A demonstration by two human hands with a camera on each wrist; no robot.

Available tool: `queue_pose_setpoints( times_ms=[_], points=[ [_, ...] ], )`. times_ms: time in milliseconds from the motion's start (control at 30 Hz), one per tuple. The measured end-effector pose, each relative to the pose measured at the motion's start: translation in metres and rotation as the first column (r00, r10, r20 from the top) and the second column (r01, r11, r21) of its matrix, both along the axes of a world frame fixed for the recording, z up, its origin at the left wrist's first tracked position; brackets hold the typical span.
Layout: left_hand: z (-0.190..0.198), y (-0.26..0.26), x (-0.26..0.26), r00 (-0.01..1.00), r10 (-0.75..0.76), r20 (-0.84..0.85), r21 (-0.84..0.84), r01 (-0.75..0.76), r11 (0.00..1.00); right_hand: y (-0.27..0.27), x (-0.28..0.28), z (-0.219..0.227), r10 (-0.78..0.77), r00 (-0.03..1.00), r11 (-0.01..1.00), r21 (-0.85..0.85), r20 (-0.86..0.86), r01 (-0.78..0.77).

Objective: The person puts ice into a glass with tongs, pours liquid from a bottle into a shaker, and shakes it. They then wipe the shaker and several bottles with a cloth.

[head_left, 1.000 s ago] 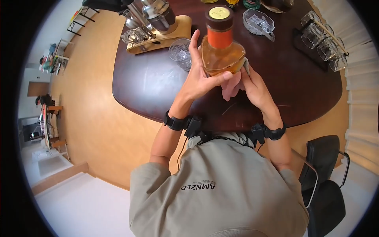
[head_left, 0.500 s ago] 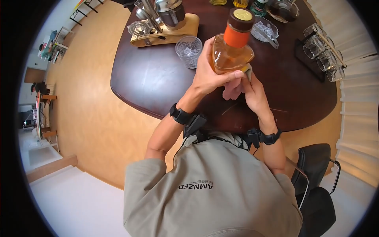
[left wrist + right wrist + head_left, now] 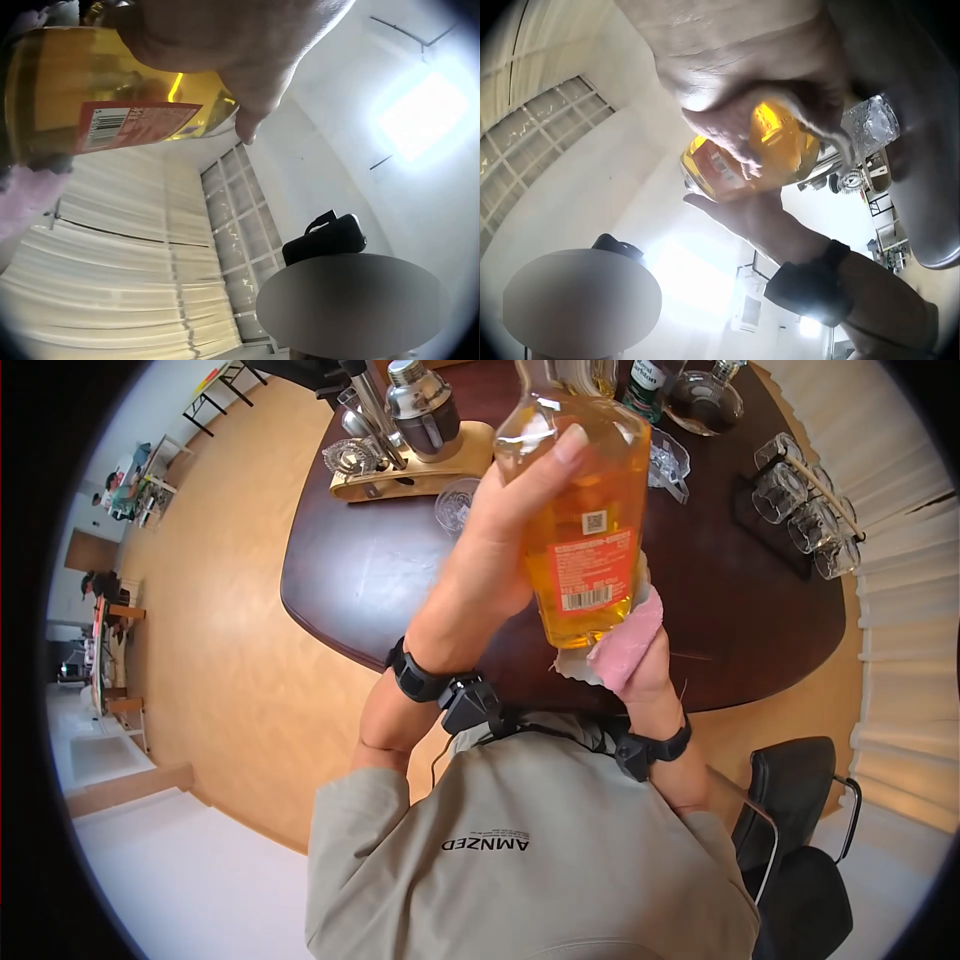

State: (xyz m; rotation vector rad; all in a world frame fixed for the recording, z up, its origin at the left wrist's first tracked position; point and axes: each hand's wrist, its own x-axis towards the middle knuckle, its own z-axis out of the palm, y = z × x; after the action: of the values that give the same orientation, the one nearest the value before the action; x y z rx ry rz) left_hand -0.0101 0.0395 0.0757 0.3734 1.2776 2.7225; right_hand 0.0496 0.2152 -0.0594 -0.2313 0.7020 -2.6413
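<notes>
A glass bottle of amber liquid (image 3: 575,510) with a red back label is raised over the table, its neck pointing away from the body. My left hand (image 3: 510,520) grips its upper part, the thumb across the glass; the left wrist view shows that hand (image 3: 217,45) over the bottle (image 3: 60,75). At the bottle's base, my right hand (image 3: 650,670) holds a pink and grey cloth (image 3: 630,643) against the glass. In the right wrist view the cloth (image 3: 731,127) lies along the bottle (image 3: 787,150), and most right fingers are hidden.
On the dark table (image 3: 350,580) a wooden stand (image 3: 400,482) carries a shaker (image 3: 420,410) and bar tools. Beside it is a glass with ice (image 3: 455,505). Beyond the bottle are an ice bowl (image 3: 665,465), a decanter (image 3: 705,402), and a rack of glasses (image 3: 780,495) at the right.
The bottle has turned from cap towards the camera to label towards the camera, and looks larger. The left hand has risen with it; the right hand and cloth have moved down to its base.
</notes>
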Motion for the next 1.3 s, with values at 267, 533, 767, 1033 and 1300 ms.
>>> queue_pose_setpoints(
  times_ms=[267, 533, 767, 1033, 1300],
  points=[
    [0.009, 0.014, 0.0, 0.994, -0.04, 0.103, 0.148, 0.024, 0.989, -0.017, 0.002, 0.039, -0.09, 0.886, 0.99, -0.057, 0.455, 0.13],
    [0.008, 0.006, -0.002, 0.99, -0.026, 0.142, 0.16, 0.003, 0.987, -0.026, 0.016, 0.033, -0.115, 0.889, 0.982, -0.082, 0.444, 0.168],
    [0.01, 0.0, -0.007, 0.993, 0.016, 0.121, 0.157, -0.035, 0.987, 0.006, 0.024, 0.047, 0.105, 0.896, 0.983, -0.18, 0.431, -0.028],
    [-0.004, -0.008, -0.02, 0.995, 0.036, 0.096, 0.09, -0.044, 0.995, 0.06, 0.031, 0.046, -0.04, 0.931, 0.999, 0.004, 0.363, 0.042],
    [-0.011, -0.015, -0.017, 0.992, 0.051, 0.113, 0.082, -0.061, 0.995, 0.031, 0.027, 0.048, 0.035, 0.921, 0.999, 0.008, 0.388, -0.041]
  ],
)
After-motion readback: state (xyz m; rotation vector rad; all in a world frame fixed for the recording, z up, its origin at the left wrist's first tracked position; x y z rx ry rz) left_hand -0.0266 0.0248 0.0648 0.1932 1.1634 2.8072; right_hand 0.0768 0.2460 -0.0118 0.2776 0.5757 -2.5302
